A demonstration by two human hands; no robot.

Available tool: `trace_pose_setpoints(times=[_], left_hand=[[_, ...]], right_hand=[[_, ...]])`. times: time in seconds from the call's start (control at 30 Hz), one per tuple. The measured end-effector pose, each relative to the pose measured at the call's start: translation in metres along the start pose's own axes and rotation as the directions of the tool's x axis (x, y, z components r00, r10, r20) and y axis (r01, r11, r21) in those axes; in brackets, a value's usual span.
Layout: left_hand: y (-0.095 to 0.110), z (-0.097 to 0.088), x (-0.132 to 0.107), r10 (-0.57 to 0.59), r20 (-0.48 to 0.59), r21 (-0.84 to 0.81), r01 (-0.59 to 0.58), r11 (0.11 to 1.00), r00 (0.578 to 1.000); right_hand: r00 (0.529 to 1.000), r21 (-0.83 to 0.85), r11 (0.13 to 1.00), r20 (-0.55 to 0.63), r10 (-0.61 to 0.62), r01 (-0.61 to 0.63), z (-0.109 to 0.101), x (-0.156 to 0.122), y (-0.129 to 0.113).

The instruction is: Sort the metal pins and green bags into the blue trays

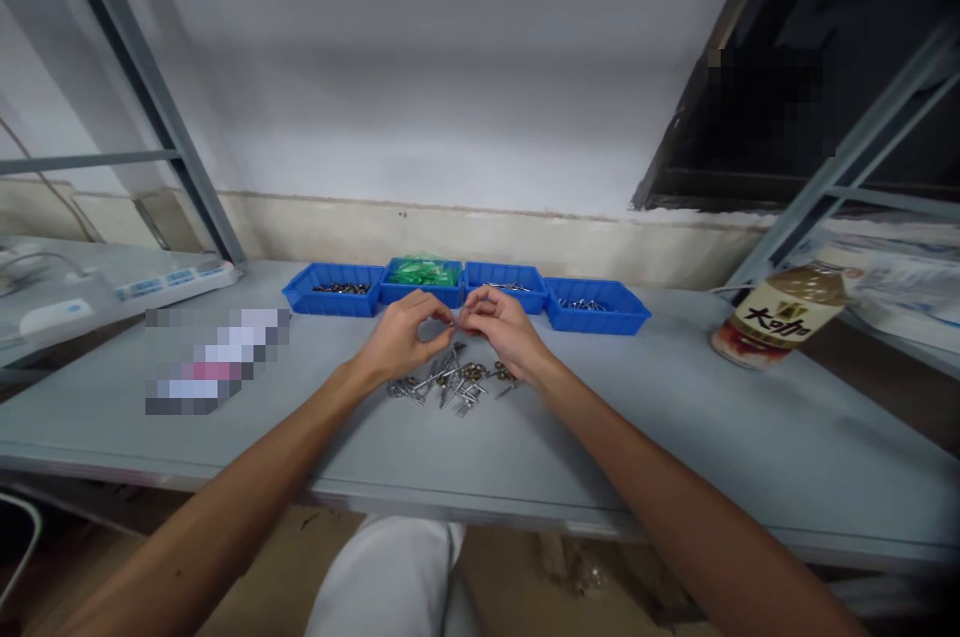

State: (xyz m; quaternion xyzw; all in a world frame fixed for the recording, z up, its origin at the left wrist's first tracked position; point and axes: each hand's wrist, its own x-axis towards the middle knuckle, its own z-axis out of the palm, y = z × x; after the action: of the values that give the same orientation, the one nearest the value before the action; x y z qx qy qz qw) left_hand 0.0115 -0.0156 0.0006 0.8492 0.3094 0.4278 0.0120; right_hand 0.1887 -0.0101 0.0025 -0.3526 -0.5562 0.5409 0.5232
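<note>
Far left: a white power strip (176, 279) lies on a neighbouring surface. Next to it, on the grey desk (675, 427), sits a flat item (214, 362), too blurred to identify.

Rear centre: four blue bins stand in a touching row against the wall.
- The first bin (330, 304) holds dark small hardware.
- The second bin (420, 298) holds green pieces.
- The third bin (529, 298) holds a few metal parts.
- The fourth bin (600, 321) also holds a few metal parts.

Centre: the left hand (401, 342) is raised just above the desk in front of the second bin. Its fingers (439, 313) are drawn into a pinch. The right hand (504, 337) mirrors it in front of the third bin, its fingers (474, 309) likewise pinched. The fingertips of both hands meet on a small piece (455, 322), which is gripped between them and too small to identify. Directly beneath the hands a loose pile of screws (450, 383) and ring-shaped metal parts lies on the desk, near the front of the bins.

Far right: a bottle (780, 315) with a beige label lies tilted on the desk, well apart from the bins.

Lower edge: a knee in white cloth (390, 577) shows below the desk front.
</note>
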Motion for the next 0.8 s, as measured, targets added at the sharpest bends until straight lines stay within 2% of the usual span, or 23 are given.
trace_pose_setpoints(times=[0.33, 0.8], left_hand=[[-0.0011, 0.0009, -0.0004, -0.003, 0.037, -0.018, 0.004, 1.000, 0.999], [-0.0040, -0.0016, -0.0010, -0.024, 0.111, -0.052, 0.030, 0.998, 0.994]], right_hand=[[0.999, 0.005, 0.999, 0.034, 0.042, -0.043, 0.0009, -0.0021, -0.0030], [0.998, -0.015, 1.000, 0.069, 0.014, -0.013, -0.0035, 0.0004, -0.0016]])
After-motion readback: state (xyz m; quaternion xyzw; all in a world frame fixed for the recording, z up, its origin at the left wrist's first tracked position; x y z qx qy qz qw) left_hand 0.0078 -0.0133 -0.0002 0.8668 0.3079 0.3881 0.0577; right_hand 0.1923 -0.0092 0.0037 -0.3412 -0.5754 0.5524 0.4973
